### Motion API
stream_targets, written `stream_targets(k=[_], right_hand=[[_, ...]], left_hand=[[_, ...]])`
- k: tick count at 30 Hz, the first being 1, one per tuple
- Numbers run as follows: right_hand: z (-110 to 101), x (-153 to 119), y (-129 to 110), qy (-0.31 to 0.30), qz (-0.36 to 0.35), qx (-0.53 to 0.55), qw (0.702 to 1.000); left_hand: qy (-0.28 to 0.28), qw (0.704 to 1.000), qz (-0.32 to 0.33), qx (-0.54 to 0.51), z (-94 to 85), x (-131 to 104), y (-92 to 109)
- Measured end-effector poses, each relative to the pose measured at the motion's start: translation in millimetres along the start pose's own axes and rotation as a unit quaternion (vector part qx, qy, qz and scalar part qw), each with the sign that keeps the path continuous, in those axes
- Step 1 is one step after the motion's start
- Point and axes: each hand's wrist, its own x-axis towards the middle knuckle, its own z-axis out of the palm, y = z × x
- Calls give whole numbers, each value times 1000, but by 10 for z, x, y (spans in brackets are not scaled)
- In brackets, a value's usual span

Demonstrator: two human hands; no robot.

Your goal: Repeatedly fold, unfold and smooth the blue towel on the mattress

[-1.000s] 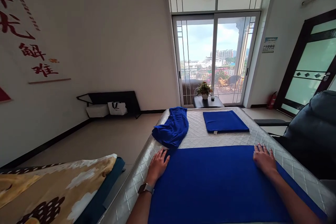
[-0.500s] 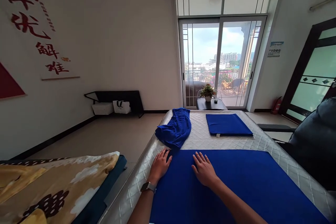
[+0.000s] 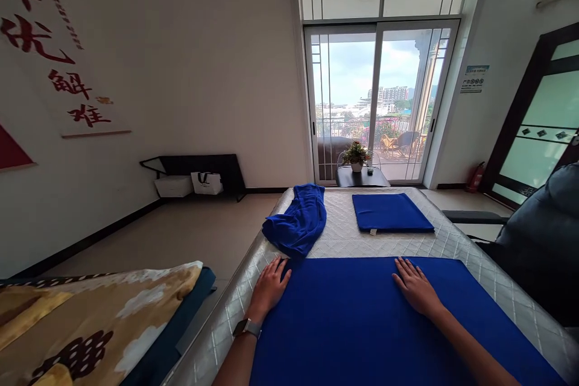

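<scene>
A large blue cloth [image 3: 348, 313] lies spread flat over the near part of a silvery quilted mattress [image 3: 337, 226]. My left hand [image 3: 270, 283] rests open at the cloth's far left corner, its fingers pointing away from me; a watch is on that wrist. My right hand [image 3: 417, 286] lies flat with fingers extended on the cloth, near its far edge and right of the middle. Just beyond my left hand is a crumpled blue cloth [image 3: 301, 220]. Farther back on the right sits a neatly folded blue cloth [image 3: 391, 212] with a small white tag.
To the left stands a bed with a brown patterned cover [image 3: 113, 319]. A black chair [image 3: 538, 247] is close on the right. Past the mattress, a small dark table [image 3: 362, 178] bears a potted plant [image 3: 356, 155] before sliding glass doors. White boxes [image 3: 174, 186] stand by the left wall.
My right hand has slid to the right across the spread cloth, away from my left hand. My left hand stays at the left corner. The view has shifted slightly.
</scene>
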Motion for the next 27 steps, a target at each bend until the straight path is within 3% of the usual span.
stream_targets(k=[6,10,15,27], right_hand=[[109,-11,1326,25,95,-33,995],[246,-14,1806,57,150,-17,987],[346,17,1927,72,154,0,985],[217,-89,1768,100,172,-52,979]], left_hand=[[-17,1000,-4,-5,-21,11,-11],[-17,1000,-9,-3,-11,26,-27],[-10,1000,-6,2,6,37,-53],[-1,1000,-6,5,-19,16,14]])
